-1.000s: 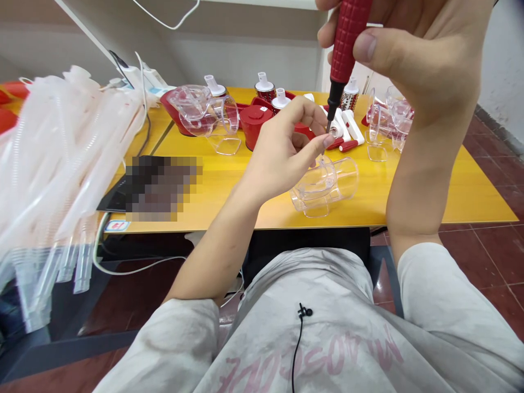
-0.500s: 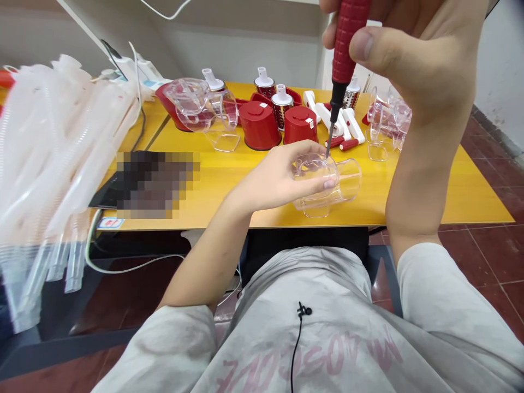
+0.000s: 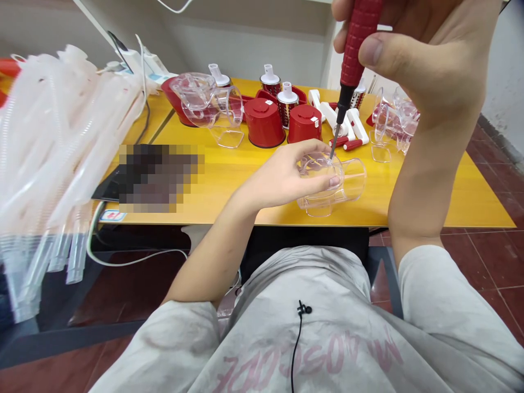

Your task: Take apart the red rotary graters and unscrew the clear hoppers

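Note:
My left hand (image 3: pixel 286 173) grips a clear plastic housing (image 3: pixel 352 180) near the table's front edge, thumb on the near side and fingers round the far side. The housing has a round chamber with a wide tube pointing right. Above it, my right hand (image 3: pixel 426 54) is closed on a screwdriver (image 3: pixel 355 54) with a red handle and black collar. The screwdriver leans slightly, its thin metal tip down at the upper rim of the housing. Whether a screw sits under the tip is too small to tell.
Behind stand red cup-shaped bases (image 3: pixel 265 124), metal drums with white stems (image 3: pixel 287 103), white cranks with red knobs (image 3: pixel 356 126) and more clear housings (image 3: pixel 196 98). Long translucent plastic sleeves (image 3: pixel 61 147) hang over the left edge. A blurred dark flat object (image 3: pixel 155 177) lies left, near a white cable (image 3: pixel 139 261).
The whole view has shifted slightly. Both hands keep their hold, and the screwdriver tip stays at the same spot on the housing.

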The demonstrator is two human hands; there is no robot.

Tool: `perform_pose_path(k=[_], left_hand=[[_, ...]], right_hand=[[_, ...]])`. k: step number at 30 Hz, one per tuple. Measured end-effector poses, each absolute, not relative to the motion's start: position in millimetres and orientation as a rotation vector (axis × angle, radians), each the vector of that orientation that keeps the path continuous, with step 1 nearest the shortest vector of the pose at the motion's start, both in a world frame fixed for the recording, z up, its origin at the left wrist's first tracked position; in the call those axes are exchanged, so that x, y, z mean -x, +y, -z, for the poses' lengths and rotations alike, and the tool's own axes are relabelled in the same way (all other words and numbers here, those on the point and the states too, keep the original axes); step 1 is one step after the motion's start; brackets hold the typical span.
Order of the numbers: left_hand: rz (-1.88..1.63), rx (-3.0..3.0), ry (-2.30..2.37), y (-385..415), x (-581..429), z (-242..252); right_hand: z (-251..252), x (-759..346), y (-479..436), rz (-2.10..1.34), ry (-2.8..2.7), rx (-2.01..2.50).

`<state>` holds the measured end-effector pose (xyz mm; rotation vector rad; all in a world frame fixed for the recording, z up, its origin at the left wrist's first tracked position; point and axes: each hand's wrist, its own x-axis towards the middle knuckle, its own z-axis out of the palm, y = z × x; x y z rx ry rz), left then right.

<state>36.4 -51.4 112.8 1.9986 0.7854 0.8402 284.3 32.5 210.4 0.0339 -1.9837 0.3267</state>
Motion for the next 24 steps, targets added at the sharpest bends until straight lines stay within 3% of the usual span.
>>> perform_pose_path(k=[16,24], left_hand=[[-0.844,-1.985,0.774,-51.6,-36.4,-113.0],[-0.843,-1.991,0.778,-51.1,-36.1,-112.4]], right_hand=[[-206.6,-289.5,36.3,-0.296,-1.962,0.057],[-214.6,-261.3,21.2,-0.495,-1.625,0.602]])
